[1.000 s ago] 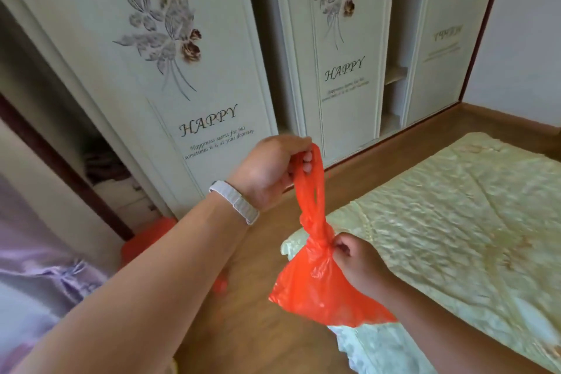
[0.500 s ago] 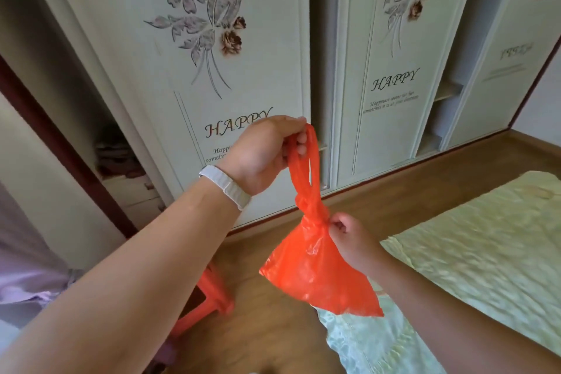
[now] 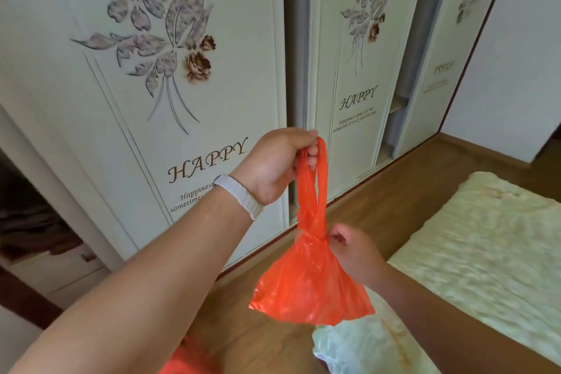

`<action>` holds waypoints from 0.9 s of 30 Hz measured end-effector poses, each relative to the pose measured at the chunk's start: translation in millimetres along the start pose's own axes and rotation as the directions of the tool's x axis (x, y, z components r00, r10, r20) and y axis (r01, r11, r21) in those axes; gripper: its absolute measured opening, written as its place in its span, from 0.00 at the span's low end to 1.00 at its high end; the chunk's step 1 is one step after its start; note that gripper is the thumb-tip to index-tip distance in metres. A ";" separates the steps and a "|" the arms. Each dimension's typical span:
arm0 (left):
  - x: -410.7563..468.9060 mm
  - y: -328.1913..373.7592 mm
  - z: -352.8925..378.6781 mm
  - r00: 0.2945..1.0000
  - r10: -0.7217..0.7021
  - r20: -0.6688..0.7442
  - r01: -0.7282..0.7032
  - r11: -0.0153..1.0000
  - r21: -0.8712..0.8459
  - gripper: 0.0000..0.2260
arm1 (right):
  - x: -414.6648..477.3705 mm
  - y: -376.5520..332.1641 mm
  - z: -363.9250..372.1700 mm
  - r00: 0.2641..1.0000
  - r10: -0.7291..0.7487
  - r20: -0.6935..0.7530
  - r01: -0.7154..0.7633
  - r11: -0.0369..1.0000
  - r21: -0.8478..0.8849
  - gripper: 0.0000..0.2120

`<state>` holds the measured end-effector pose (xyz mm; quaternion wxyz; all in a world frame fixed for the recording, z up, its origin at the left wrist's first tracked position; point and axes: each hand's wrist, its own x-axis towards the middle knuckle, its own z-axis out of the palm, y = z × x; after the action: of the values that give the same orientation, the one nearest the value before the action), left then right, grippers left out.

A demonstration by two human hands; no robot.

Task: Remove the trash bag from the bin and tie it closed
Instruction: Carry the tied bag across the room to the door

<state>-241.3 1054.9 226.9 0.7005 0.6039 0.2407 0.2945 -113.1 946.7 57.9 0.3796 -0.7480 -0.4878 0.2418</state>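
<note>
An orange-red plastic trash bag [image 3: 306, 285] hangs in the air in front of me, over the wooden floor. Its two handles are drawn up into a twisted neck with a knot near the middle. My left hand [image 3: 276, 165], with a pale wristband, grips the tops of the handles. My right hand [image 3: 353, 250] pinches the bag at the knot from the right. The bag's body bulges below the knot. A red object [image 3: 188, 361] shows at the bottom edge under my left arm; I cannot tell whether it is the bin.
A pale wardrobe [image 3: 188, 70] with flower prints and "HAPPY" lettering fills the background, one compartment open at the left [image 3: 33, 231]. A bed with a light green cover [image 3: 473, 255] lies at the right. Wooden floor [image 3: 379, 197] runs between the two.
The view has tilted up and left, so more wardrobe shows. Both hands keep the same hold on the bag, with my left hand slightly higher over the knot.
</note>
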 end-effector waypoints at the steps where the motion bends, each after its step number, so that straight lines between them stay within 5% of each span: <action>1: 9.8 0.2 -5.6 1.000 0.003 0.008 -0.003 1.000 0.008 0.11 | 9.3 -1.6 3.7 1.000 0.006 -0.001 -0.006 1.000 0.017 0.14; 7: 74.6 -7.4 -31.6 0.998 -0.063 -0.012 0.063 0.998 0.027 0.11 | 62.0 -20.3 33.2 0.998 0.020 0.067 -0.037 0.962 0.272 0.04; 10: 109.2 -17.0 -48.0 0.994 -0.110 -0.012 0.110 0.994 0.024 0.09 | 100.3 -20.2 49.8 0.997 0.029 0.077 -0.056 0.924 0.377 0.11; 17: 202.5 -20.6 -85.9 0.990 -0.128 -0.054 0.132 0.988 0.083 0.09 | 216.6 -8.2 72.4 0.996 -0.011 0.088 -0.008 0.979 0.206 0.04; 27: 334.9 4.2 -129.8 0.995 -0.075 -0.069 0.084 0.986 0.147 0.12 | 345.9 16.9 9.1 0.996 0.000 0.091 -0.008 0.996 0.084 0.07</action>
<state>-93.7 1382.3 217.2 0.6564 0.6351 0.3080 0.2663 30.3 1261.7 41.8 0.3875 -0.7206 -0.4924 0.2967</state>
